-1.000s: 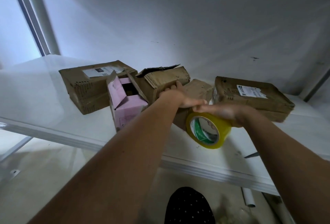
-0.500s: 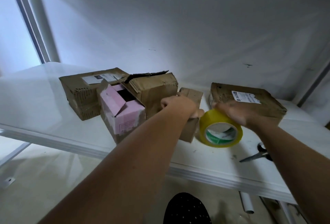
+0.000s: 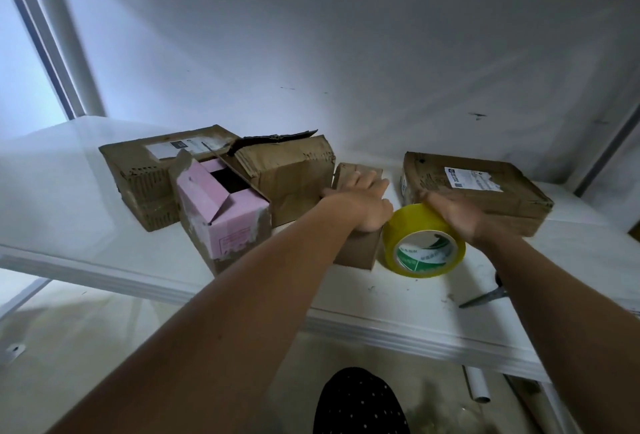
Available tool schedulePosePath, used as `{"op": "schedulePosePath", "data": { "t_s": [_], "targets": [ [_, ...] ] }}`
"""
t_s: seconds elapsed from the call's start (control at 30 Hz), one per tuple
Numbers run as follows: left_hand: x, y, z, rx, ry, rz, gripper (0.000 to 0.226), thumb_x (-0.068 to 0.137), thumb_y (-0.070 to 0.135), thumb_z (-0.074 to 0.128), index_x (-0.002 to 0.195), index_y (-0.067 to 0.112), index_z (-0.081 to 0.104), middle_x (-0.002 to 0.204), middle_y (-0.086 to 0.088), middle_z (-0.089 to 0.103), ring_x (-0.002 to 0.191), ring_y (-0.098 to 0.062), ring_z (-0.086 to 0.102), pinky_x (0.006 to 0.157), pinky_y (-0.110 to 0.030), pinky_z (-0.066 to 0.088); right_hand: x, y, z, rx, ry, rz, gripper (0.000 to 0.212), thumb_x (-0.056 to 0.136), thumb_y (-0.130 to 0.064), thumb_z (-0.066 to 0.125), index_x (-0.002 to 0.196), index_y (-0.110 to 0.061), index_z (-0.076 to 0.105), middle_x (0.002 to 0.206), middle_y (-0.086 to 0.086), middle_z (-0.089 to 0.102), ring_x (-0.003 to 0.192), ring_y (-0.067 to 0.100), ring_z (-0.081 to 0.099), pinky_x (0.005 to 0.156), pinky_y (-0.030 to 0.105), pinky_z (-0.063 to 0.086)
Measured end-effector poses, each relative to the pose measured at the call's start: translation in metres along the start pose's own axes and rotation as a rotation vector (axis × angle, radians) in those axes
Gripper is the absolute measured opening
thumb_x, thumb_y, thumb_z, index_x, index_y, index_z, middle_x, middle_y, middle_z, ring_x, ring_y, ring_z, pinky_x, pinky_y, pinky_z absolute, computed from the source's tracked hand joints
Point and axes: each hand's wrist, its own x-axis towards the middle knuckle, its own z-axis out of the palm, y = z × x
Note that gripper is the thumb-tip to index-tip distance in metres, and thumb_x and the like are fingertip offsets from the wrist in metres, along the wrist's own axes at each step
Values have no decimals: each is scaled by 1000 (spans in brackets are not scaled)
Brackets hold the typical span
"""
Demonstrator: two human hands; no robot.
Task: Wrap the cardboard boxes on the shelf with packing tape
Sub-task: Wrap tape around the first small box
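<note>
Head view puts your small plain brown cardboard box [image 3: 356, 246] near the front middle of the white shelf [image 3: 433, 323], with your left hand [image 3: 363, 203] pressed flat on its top, fingers together and curled over the near edge. Just to its right, touching or nearly so, stands the yellow roll of packing tape [image 3: 424, 243] on its edge, your right hand [image 3: 453, 214] draped over the top with fingers clamped loosely around it.

To tape well, keep the left hand bearing down so the light box cannot slide, and draw the roll away under steady tension, square to the box side.

No free tape end shows, so whether a strip already sticks to the box is unclear. Your forearm hides the box's left face. Beyond lie a pink open-flapped carton [image 3: 221, 212], a crumpled brown box [image 3: 287, 177], two flat labelled parcels [image 3: 478, 188], and scissors [image 3: 485, 297], half covered by your right arm.
</note>
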Motion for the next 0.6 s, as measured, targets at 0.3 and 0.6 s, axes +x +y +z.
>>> {"op": "schedulePosePath", "data": {
  "t_s": [0.3, 0.6],
  "targets": [
    [9, 9, -18, 66, -58, -163, 89, 84, 80, 17, 153, 25, 4, 161, -3, -7, 147, -31, -6, 108, -71, 1, 4, -1, -6, -100, -32, -8, 40, 98, -50, 37, 100, -17, 60, 89, 3, 54, 73, 14, 49, 68, 28, 37],
    [27, 26, 2, 49, 263, -134, 57, 100, 42, 18, 143, 9, 33, 145, -15, 29, 136, -30, 25, 111, -59, 14, 14, 8, 1, 82, 22, 45, 45, 100, -39, 35, 114, -4, 59, 110, 27, 56, 92, 22, 55, 67, 30, 39]
  ]
}}
